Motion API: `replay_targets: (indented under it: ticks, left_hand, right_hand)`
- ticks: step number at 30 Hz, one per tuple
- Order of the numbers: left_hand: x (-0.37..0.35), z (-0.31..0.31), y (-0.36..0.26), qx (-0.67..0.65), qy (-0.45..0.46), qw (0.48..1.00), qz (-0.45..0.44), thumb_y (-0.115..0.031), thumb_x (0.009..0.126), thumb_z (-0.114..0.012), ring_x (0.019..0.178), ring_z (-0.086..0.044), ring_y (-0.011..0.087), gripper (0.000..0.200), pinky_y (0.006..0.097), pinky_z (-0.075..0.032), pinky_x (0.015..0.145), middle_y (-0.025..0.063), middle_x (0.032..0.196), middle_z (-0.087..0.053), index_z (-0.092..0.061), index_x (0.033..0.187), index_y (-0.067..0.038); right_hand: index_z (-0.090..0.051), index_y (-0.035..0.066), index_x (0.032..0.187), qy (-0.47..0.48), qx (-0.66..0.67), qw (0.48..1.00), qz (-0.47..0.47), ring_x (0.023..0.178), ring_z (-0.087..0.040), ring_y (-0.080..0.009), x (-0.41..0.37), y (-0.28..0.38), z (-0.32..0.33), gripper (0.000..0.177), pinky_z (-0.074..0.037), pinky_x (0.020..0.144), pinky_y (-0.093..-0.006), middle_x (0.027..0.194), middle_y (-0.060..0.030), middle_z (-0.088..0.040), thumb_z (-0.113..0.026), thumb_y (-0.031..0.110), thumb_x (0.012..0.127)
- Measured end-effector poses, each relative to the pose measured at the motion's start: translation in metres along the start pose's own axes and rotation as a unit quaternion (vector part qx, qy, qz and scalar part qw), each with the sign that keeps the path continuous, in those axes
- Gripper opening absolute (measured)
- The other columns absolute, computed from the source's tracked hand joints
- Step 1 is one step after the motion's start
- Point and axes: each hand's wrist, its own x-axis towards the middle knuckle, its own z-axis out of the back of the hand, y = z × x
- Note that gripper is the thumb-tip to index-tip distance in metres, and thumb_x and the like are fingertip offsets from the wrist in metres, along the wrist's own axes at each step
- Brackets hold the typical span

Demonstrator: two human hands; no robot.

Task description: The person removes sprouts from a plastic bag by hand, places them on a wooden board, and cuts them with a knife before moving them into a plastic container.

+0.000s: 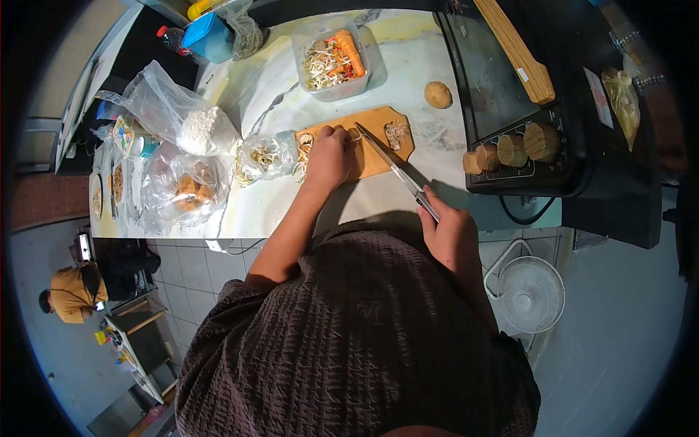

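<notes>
My right hand [446,227] is wrapped around the handle of a kitchen knife [389,164]. The blade slants up and left across a wooden cutting board [378,120], its tip near the board's middle. On the board my left hand [329,158] has its fingers curled down, close to the blade; what they press on is mostly hidden. A small brownish piece [354,134] shows between those fingers and the blade. Chopped pale-brown bits [396,134] lie at the board's right end. Bean sprouts [302,149] and a small round piece lie at its left end.
Beyond the board stands a plastic tub [331,93] with carrots and sprouts. A potato [437,95] lies to the right, before a black appliance [524,167]. Bags of sprouts [266,158], white powder [207,131] and brown chunks [193,191] sit left. A fan [526,295] stands below; another person [76,291] is far left.
</notes>
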Motion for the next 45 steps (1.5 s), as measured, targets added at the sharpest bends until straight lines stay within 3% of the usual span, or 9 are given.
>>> replay_targets:
  ticks: [16, 21, 23, 29, 36, 39, 42, 44, 45]
  left_hand:
    - [0.016, 0.039, -0.001, -0.012, 0.029, 0.999, -0.013, -0.014, 0.083, -0.069, 0.077, -0.066, 0.0344, 0.012, 0.0420, -0.052, 0.073, 0.0172, 0.088, -0.067, -0.074, 0.091, -0.006]
    - [0.061, 0.082, 0.001, 0.041, -0.107, 0.993, -0.001, -0.027, 0.084, -0.075, 0.083, -0.068, 0.0332, 0.030, 0.0420, -0.053, 0.075, 0.0140, 0.093, -0.071, -0.071, 0.106, -0.007]
    - [0.058, 0.091, -0.007, 0.061, -0.071, 0.995, 0.039, -0.033, 0.081, -0.077, 0.084, -0.068, 0.0322, 0.042, 0.0416, -0.054, 0.075, 0.0135, 0.092, -0.071, -0.069, 0.112, -0.007]
    - [0.030, 0.054, 0.028, 0.130, 0.152, 0.979, -0.028, -0.025, 0.080, -0.073, 0.089, -0.067, 0.0354, 0.026, 0.0437, -0.053, 0.080, 0.0164, 0.095, -0.068, -0.072, 0.100, -0.008]
    - [0.018, 0.040, 0.030, 0.162, 0.110, 0.980, -0.024, -0.022, 0.083, -0.070, 0.089, -0.065, 0.0376, 0.022, 0.0473, -0.052, 0.080, 0.0187, 0.098, -0.066, -0.070, 0.098, -0.006]
    - [0.022, 0.046, 0.027, 0.087, 0.051, 0.994, -0.036, -0.022, 0.087, -0.069, 0.086, -0.066, 0.0381, 0.022, 0.0451, -0.052, 0.076, 0.0187, 0.093, -0.068, -0.068, 0.097, -0.002]
    - [0.026, 0.052, 0.008, -0.054, 0.036, 0.996, 0.055, -0.024, 0.091, -0.067, 0.078, -0.068, 0.0335, 0.025, 0.0402, -0.053, 0.071, 0.0182, 0.085, -0.071, -0.067, 0.099, 0.001]
    - [0.025, 0.042, 0.005, -0.196, 0.015, 0.977, 0.078, -0.023, 0.096, -0.065, 0.067, -0.061, 0.0123, 0.024, 0.0285, -0.049, 0.065, 0.0086, 0.076, -0.069, -0.068, 0.100, 0.000]
    - [0.025, 0.033, 0.006, -0.196, 0.015, 0.978, 0.077, -0.023, 0.096, -0.065, 0.067, -0.061, 0.0123, 0.024, 0.0285, -0.049, 0.065, 0.0086, 0.076, -0.069, -0.068, 0.100, 0.000]
  right_hand:
    - [-0.063, 0.007, 0.127, 0.017, -0.077, 0.996, -0.050, 0.076, -0.066, -0.0437, -0.006, 0.014, 0.019, 0.039, -0.053, 0.068, -0.0475, 0.079, -0.0262, -0.066, -0.063, 0.021, 0.091]
    - [-0.063, 0.001, 0.126, 0.010, -0.030, 0.996, -0.089, 0.080, -0.069, -0.0403, -0.016, 0.011, 0.042, 0.039, -0.053, 0.069, -0.0420, 0.085, -0.0269, -0.067, -0.061, 0.020, 0.092]
    - [-0.063, 0.001, 0.125, 0.011, -0.020, 0.995, -0.095, 0.082, -0.069, -0.0388, -0.016, 0.011, 0.043, 0.038, -0.052, 0.070, -0.0407, 0.086, -0.0267, -0.067, -0.060, 0.021, 0.093]
    - [-0.063, 0.002, 0.126, -0.002, 0.010, 0.998, -0.069, 0.082, -0.069, -0.0386, -0.013, 0.007, 0.035, 0.039, -0.053, 0.070, -0.0407, 0.089, -0.0261, -0.068, -0.062, 0.022, 0.092]
    - [-0.063, 0.002, 0.125, 0.004, 0.015, 0.999, -0.050, 0.082, -0.069, -0.0385, -0.011, 0.005, 0.034, 0.039, -0.053, 0.070, -0.0402, 0.090, -0.0250, -0.069, -0.062, 0.021, 0.092]
    - [-0.063, 0.002, 0.125, -0.001, 0.020, 0.999, -0.045, 0.082, -0.069, -0.0384, -0.010, 0.004, 0.034, 0.038, -0.053, 0.069, -0.0397, 0.089, -0.0242, -0.069, -0.063, 0.021, 0.092]
    - [-0.063, 0.002, 0.125, -0.007, 0.028, 0.998, -0.046, 0.082, -0.069, -0.0382, -0.008, 0.005, 0.035, 0.038, -0.053, 0.069, -0.0391, 0.089, -0.0238, -0.069, -0.063, 0.021, 0.091]
    - [-0.063, 0.002, 0.125, 0.000, 0.029, 0.998, -0.057, 0.082, -0.070, -0.0380, -0.007, 0.004, 0.034, 0.038, -0.053, 0.070, -0.0388, 0.089, -0.0238, -0.069, -0.063, 0.021, 0.091]
    - [-0.063, 0.002, 0.125, -0.008, 0.031, 0.999, -0.042, 0.082, -0.070, -0.0378, -0.006, 0.003, 0.032, 0.038, -0.053, 0.070, -0.0386, 0.090, -0.0237, -0.069, -0.063, 0.021, 0.091]
